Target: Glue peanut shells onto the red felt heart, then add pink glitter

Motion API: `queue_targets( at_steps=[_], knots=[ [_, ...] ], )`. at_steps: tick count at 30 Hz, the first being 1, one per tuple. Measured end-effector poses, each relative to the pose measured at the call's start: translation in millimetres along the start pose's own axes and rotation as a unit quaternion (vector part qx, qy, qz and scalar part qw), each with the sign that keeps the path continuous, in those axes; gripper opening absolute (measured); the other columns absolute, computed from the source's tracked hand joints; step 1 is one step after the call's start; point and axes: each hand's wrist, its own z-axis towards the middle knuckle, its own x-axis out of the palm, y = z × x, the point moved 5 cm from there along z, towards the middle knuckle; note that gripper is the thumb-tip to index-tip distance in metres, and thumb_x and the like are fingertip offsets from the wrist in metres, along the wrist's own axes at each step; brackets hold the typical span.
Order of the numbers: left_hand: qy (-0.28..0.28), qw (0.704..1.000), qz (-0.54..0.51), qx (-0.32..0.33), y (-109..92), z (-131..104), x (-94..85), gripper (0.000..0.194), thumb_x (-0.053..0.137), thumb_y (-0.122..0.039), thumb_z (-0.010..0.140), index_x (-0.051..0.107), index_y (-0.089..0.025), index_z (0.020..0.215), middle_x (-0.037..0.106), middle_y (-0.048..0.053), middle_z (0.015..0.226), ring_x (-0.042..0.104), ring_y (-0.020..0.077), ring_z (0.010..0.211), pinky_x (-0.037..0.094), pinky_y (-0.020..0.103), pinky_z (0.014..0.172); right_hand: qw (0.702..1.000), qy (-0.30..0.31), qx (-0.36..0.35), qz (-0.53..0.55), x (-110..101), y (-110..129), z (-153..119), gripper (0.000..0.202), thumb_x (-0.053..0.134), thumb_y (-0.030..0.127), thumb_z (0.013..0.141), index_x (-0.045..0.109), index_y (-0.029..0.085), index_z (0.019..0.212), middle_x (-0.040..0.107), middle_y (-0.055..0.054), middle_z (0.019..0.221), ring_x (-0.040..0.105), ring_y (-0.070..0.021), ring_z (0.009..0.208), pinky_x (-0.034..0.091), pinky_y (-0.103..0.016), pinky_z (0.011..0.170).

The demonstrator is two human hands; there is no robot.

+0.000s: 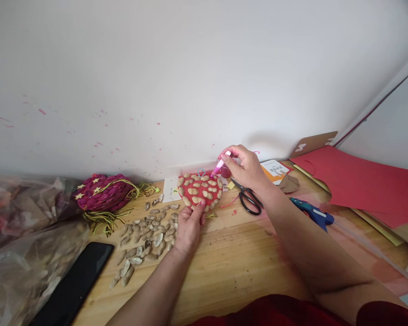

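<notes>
My left hand [190,226] pinches the lower edge of a red card [201,194] between thumb and fingers. Rows of peanut shells [192,191] cover the card's face, and a small blue loop [201,173] sticks up at its top edge. In my right hand [243,165] is a pink marker [221,164], slanted down so that its magenta tip meets the card's upper right part. Behind the card and beside my right hand stands a small pinkish-red container [225,171], partly hidden. Black-handled scissors [250,201] lie below my right wrist.
Loose peanut shells [149,233] spread left of my left forearm. Further left are purple, star-decorated pieces [104,192] with yellow-green cords, plastic bags [30,253] and a black phone [75,283]. A blue glue gun [311,213] and red paper sheets [367,181] lie right.
</notes>
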Motion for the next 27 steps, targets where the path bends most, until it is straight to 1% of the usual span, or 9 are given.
queue_targets(
  at_steps=[5,14,19,23,25,27],
  knots=[
    [0.002,1.0,0.002,0.0,-0.8,-1.6,1.0,0.054,0.082,-0.055,0.071,0.041,-0.021,0.059,0.037,-0.008,0.045,0.025,0.0057,0.042,0.017,0.023,0.043,1.0,-0.01,0.009,0.008,0.6,-2.3,0.1,0.018,0.059,0.036,0.094,0.07,0.022,0.089,0.071,-0.004,0.089,0.064,-0.0209,0.088,0.046,-0.035,0.083],
    [0.001,1.0,0.0,0.001,-1.3,-0.8,0.5,0.056,0.083,-0.057,0.069,0.042,-0.021,0.058,0.039,-0.008,0.045,0.026,0.0056,0.042,0.017,0.023,0.043,0.999,0.007,0.044,0.022,-4.0,-8.3,1.4,0.022,0.057,0.037,0.095,0.069,0.021,0.088,0.072,-0.004,0.089,0.064,-0.0207,0.088,0.045,-0.033,0.082],
    [0.003,1.0,-0.005,-0.001,-0.6,-1.7,0.7,0.056,0.083,-0.057,0.069,0.041,-0.021,0.057,0.038,-0.008,0.044,0.025,0.0055,0.042,0.017,0.024,0.044,0.997,0.004,0.064,0.042,-4.0,-14.6,1.9,0.023,0.056,0.039,0.095,0.068,0.021,0.087,0.07,-0.002,0.082,0.061,-0.0178,0.076,0.044,-0.031,0.074],
    [0.012,1.0,-0.006,-0.001,1.6,-1.0,0.0,0.055,0.082,-0.056,0.072,0.042,-0.021,0.058,0.038,-0.008,0.045,0.025,0.0055,0.042,0.016,0.024,0.044,0.994,-0.001,0.082,0.078,-2.7,-19.2,1.0,0.026,0.056,0.044,0.096,0.067,0.021,0.088,0.065,0.0,0.074,0.055,-0.0151,0.064,0.041,-0.029,0.064],
    [0.013,1.0,-0.005,-0.002,1.8,-0.6,-0.3,0.055,0.082,-0.056,0.072,0.043,-0.02,0.058,0.038,-0.008,0.045,0.025,0.0054,0.042,0.016,0.024,0.044,0.992,-0.001,0.092,0.089,-2.2,-21.8,0.9,0.027,0.057,0.045,0.095,0.067,0.021,0.088,0.063,0.001,0.072,0.054,-0.0145,0.062,0.04,-0.028,0.062],
    [0.013,1.0,-0.004,-0.003,1.4,-0.4,-0.2,0.056,0.082,-0.056,0.072,0.042,-0.021,0.057,0.038,-0.008,0.044,0.025,0.0054,0.042,0.016,0.023,0.044,0.991,-0.001,0.093,0.095,-2.4,-23.3,1.2,0.027,0.057,0.044,0.095,0.067,0.02,0.088,0.063,0.0,0.074,0.054,-0.0144,0.064,0.04,-0.028,0.063]
  ],
)
